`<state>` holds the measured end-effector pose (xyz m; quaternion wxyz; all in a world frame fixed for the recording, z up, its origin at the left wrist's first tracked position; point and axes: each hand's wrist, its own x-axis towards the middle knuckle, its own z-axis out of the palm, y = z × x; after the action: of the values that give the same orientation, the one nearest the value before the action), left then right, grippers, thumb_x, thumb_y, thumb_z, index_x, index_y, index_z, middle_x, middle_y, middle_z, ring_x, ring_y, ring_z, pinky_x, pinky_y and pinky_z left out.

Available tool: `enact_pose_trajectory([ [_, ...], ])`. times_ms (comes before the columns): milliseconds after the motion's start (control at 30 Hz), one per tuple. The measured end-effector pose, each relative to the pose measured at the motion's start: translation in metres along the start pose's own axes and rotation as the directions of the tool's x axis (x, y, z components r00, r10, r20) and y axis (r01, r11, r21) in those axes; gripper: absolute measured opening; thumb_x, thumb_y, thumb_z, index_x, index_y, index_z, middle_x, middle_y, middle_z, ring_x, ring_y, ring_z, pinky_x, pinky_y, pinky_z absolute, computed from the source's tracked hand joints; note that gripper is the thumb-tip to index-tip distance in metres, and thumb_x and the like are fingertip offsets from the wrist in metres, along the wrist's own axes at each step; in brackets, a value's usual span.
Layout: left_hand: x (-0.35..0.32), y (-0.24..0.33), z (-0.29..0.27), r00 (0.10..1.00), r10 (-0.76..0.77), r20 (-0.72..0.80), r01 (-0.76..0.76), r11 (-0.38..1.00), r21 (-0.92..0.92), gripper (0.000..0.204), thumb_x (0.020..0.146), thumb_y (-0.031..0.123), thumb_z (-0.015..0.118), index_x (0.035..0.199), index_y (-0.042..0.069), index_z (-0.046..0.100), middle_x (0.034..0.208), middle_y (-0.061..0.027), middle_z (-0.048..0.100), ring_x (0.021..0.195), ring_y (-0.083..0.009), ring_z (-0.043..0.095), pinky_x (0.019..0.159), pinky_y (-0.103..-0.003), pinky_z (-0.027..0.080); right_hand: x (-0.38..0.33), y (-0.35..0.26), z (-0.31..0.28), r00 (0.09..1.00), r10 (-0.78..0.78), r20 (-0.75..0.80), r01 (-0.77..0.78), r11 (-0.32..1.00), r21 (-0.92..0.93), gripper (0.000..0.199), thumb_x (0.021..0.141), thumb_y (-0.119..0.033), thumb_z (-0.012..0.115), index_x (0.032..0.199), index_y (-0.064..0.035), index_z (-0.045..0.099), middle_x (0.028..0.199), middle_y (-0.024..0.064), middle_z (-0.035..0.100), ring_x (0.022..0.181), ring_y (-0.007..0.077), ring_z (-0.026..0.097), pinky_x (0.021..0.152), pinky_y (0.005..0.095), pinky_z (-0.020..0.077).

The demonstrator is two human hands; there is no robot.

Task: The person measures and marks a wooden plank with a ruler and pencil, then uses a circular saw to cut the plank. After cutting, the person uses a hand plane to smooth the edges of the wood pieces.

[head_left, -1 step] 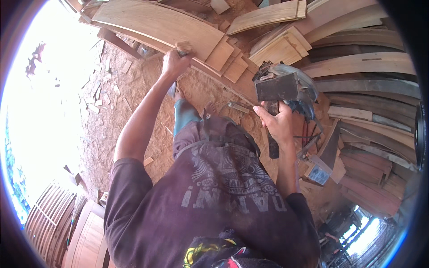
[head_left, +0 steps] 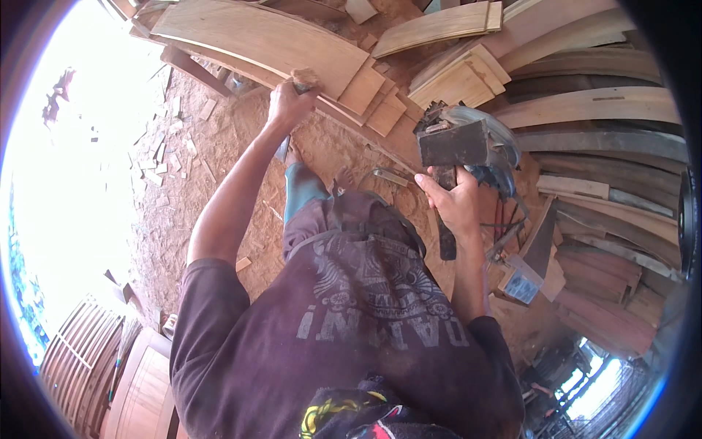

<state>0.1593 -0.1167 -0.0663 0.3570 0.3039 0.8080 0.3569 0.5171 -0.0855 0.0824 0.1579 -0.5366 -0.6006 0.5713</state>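
The left hand [head_left: 289, 102] is stretched out, fingers curled together around the near edge of a long curved plank [head_left: 256, 40], just below a small wood block [head_left: 306, 76] that sits on that edge. The right hand [head_left: 457, 201] has its fingers clamped on the dark handle of a circular saw [head_left: 468, 143], whose body and guard sit just above the knuckles, held off the wood. To the right of those fingers lie stacked curved boards [head_left: 592, 106]; short offcuts [head_left: 380, 102] lie between the two hands. Sawdust floor [head_left: 219, 168] spreads under the left forearm.

By my reading, this is the setting-up step: the plank steadied, the saw carried but not cutting. The next move calls for bringing the saw squarely to the plank, well clear of the left fingers.
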Motion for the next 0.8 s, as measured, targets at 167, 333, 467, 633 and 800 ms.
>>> enact_pose_trajectory([
  [167, 0.001, -0.003, 0.012, 0.999, -0.02, -0.036, 0.019, 1.0, -0.019, 0.042, 0.091, 0.044, 0.081, 0.099, 0.002, 0.081, 0.072, -0.008, 0.076, 0.069, -0.0163, 0.073, 0.07, -0.034, 0.058, 0.001, -0.003, 0.007, 1.0, -0.015, 0.013, 0.015, 1.0, 0.01, 0.023, 0.092, -0.008, 0.083, 0.101, 0.0008, 0.064, 0.079, 0.0022, 0.065, 0.058, 0.0061, 0.054, 0.052, 0.0247, 0.0429],
  [333, -0.02, 0.063, -0.027, 0.995, 0.081, -0.053, -0.091, 0.971, -0.222, 0.039, 0.09, 0.041, 0.087, 0.089, 0.004, 0.075, 0.07, -0.003, 0.068, 0.062, -0.0121, 0.065, 0.061, -0.031, 0.053, 0.009, 0.001, 0.008, 0.999, -0.036, 0.025, 0.036, 0.999, 0.003, 0.023, 0.093, -0.007, 0.083, 0.101, 0.0005, 0.063, 0.078, 0.0019, 0.065, 0.058, 0.0061, 0.054, 0.051, 0.0247, 0.0424],
  [467, -0.03, 0.134, -0.041, 0.974, 0.214, -0.079, -0.22, 0.798, -0.561, 0.037, 0.09, 0.037, 0.089, 0.084, 0.006, 0.069, 0.071, -0.0012, 0.065, 0.063, -0.0097, 0.061, 0.06, -0.03, 0.051, 0.01, -0.007, 0.009, 0.999, -0.037, -0.001, 0.037, 0.999, 0.001, 0.021, 0.094, -0.006, 0.083, 0.101, 0.0003, 0.064, 0.076, 0.0007, 0.064, 0.058, 0.0055, 0.054, 0.051, 0.0241, 0.0421],
  [633, -0.033, 0.171, -0.03, 0.891, 0.41, -0.196, -0.438, 0.663, -0.607, 0.032, 0.099, 0.03, 0.08, 0.082, 0.008, 0.065, 0.073, 0.0025, 0.057, 0.064, -0.0069, 0.056, 0.057, -0.028, 0.044, 0.009, -0.022, 0.011, 0.999, -0.046, -0.005, 0.046, 0.999, 0.003, 0.021, 0.094, -0.007, 0.083, 0.101, 0.0001, 0.065, 0.074, -0.0007, 0.062, 0.058, 0.0048, 0.054, 0.052, 0.0232, 0.0422],
  [800, -0.018, 0.157, -0.004, 0.94, 0.235, -0.248, -0.341, 0.674, -0.655, 0.035, 0.091, 0.036, 0.087, 0.082, 0.007, 0.07, 0.069, -0.0013, 0.065, 0.066, -0.0112, 0.063, 0.062, -0.03, 0.051, 0.009, -0.017, 0.006, 0.999, -0.035, 0.011, 0.035, 0.999, -0.02, 0.023, 0.093, -0.01, 0.084, 0.102, 0.0009, 0.066, 0.077, -0.0009, 0.064, 0.059, 0.0048, 0.055, 0.053, 0.0237, 0.0437],
])
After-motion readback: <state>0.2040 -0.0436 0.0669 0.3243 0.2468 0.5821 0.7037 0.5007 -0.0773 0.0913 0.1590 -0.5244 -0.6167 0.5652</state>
